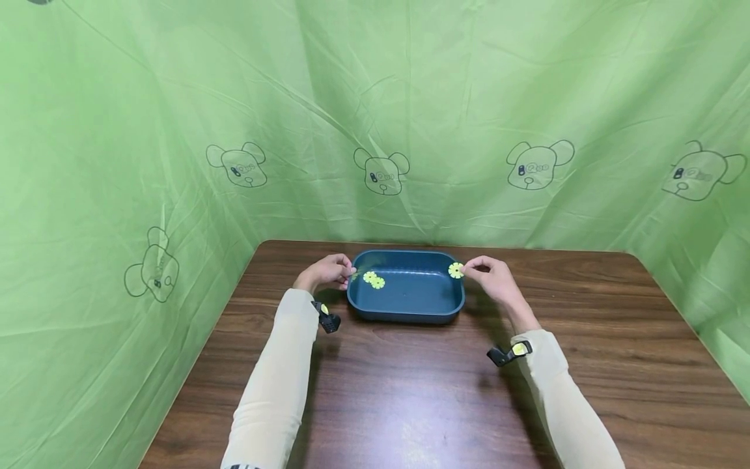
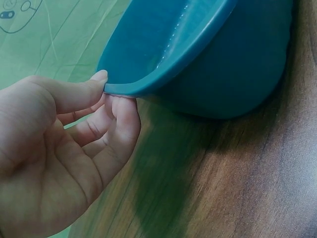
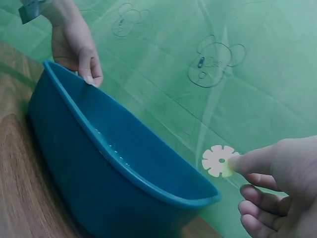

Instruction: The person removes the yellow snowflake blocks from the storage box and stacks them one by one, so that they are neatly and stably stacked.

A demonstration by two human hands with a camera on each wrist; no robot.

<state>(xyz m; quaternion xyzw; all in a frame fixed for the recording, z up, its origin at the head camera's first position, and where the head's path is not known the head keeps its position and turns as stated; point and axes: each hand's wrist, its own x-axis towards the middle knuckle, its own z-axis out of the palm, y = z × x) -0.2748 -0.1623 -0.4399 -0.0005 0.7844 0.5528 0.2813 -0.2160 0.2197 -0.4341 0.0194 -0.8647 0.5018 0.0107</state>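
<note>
A dark blue oblong plastic basin stands on the table toward its far edge. My left hand grips the basin's left end; in the left wrist view, thumb and fingers pinch the rim. Held between the thumb and fingertips of my right hand is a yellow snowflake disc, flat, with notched edges and a small centre hole. It appears just above the basin's right end. Two similar yellow discs lie close together inside the basin at the left. The basin's inside bottom is hidden in both wrist views.
The brown wooden table extends toward me and to both sides of the basin. A green cloth with printed bear heads hangs behind the table and along both sides. Black straps with small devices sit at both wrists.
</note>
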